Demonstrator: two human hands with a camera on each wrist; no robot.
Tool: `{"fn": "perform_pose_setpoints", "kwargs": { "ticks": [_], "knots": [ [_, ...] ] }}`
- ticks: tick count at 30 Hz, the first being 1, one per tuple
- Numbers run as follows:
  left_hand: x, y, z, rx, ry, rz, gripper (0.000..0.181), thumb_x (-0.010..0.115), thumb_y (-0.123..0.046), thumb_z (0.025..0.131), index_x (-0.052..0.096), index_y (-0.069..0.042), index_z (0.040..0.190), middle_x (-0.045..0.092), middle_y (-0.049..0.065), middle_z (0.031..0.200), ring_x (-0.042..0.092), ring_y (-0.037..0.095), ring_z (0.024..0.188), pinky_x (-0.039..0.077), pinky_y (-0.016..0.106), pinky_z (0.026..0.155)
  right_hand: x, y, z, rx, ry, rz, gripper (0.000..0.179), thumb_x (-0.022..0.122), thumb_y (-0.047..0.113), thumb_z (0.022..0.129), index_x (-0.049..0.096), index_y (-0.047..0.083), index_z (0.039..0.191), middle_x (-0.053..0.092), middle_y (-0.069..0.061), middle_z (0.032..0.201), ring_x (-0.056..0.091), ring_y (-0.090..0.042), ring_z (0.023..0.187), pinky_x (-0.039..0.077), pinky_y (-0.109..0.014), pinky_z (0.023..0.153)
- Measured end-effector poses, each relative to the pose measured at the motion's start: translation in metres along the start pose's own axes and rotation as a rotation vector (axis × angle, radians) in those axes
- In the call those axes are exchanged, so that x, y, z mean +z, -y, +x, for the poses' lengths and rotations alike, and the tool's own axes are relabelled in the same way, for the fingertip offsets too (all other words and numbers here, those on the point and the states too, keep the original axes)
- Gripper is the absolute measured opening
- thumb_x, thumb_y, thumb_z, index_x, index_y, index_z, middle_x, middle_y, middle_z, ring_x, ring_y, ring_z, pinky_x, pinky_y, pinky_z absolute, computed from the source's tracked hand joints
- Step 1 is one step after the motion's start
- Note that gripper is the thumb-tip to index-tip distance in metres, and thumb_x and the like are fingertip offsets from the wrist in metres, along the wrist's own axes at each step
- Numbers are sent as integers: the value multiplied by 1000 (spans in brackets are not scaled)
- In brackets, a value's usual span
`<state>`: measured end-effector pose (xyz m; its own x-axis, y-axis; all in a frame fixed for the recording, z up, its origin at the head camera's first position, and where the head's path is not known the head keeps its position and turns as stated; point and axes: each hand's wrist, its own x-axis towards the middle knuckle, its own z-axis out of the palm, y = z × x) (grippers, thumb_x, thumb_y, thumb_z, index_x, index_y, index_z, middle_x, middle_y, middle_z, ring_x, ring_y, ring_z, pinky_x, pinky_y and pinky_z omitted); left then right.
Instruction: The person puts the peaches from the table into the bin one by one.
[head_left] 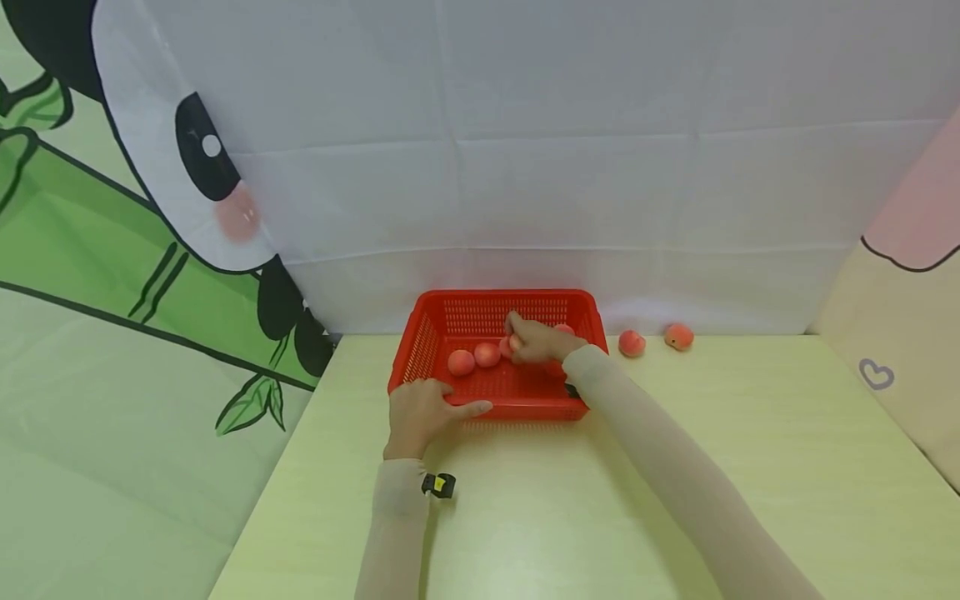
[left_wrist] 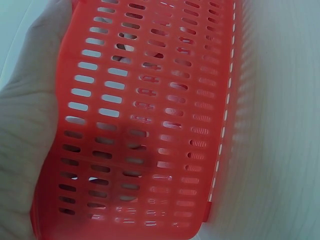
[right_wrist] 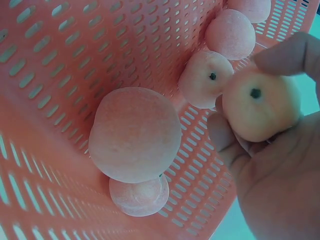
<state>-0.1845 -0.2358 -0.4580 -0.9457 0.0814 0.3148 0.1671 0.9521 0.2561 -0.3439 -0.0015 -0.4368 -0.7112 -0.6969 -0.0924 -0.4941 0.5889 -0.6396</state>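
A red perforated plastic basket (head_left: 517, 410) stands at the table's back edge, with several peaches (head_left: 461, 362) inside. My left hand (head_left: 420, 412) grips the front left corner, its thumb lying along the front rim; in the left wrist view the palm is against the rim and the fingertips are hidden. Inside the basket, my right hand (head_left: 536, 340) pinches a peach (right_wrist: 262, 105) between thumb and fingers. Beside it in the right wrist view lies another peach (right_wrist: 206, 79), and a large-looking peach (right_wrist: 135, 135) overlaps a further one (right_wrist: 140, 196) nearer the basket's corner.
To the right of the basket, a peach (head_left: 632, 343) and another peach (head_left: 678, 336) sit on the pale table (head_left: 540, 508), close to the back edge. A white cloth backdrop (head_left: 525, 192) rises directly behind them. A printed panda cloth (head_left: 150, 350) hangs on the left.
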Motion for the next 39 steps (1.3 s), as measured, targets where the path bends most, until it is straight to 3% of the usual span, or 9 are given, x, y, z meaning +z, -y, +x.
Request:
{"fn": "perform_pose_setpoints", "kwargs": {
  "ticks": [8,14,24,39],
  "knots": [
    [-3,-2,1,-5,10,0,78,71,-86,79,36,-22,53,22,-10,49,23,8,52,22,31,54,0,-1,3,-10,-3,-91,36,80,1,90,63,7,122,61,-5,113,55,-24,110,51,-41,100],
    [-4,-2,3,-2,9,3,77,72,-85,80,37,-21,53,24,-9,49,25,8,51,24,31,54,-4,4,-1,29,22,-144,36,79,4,90,71,7,126,56,-7,119,51,-25,114,52,-42,99],
    [-3,-2,3,-9,29,1,78,70,-87,79,36,-22,53,22,-10,49,25,8,52,23,31,54,-3,4,-5,54,36,-127,39,79,6,94,70,9,132,65,-4,122,56,-26,116,50,-48,109],
    [-1,-2,1,-34,42,3,77,70,-87,80,37,-22,53,23,-10,49,25,8,53,24,31,55,0,3,-4,118,73,-143,28,76,14,100,67,9,127,64,-5,115,58,-26,112,52,-44,102]
  ]
}}
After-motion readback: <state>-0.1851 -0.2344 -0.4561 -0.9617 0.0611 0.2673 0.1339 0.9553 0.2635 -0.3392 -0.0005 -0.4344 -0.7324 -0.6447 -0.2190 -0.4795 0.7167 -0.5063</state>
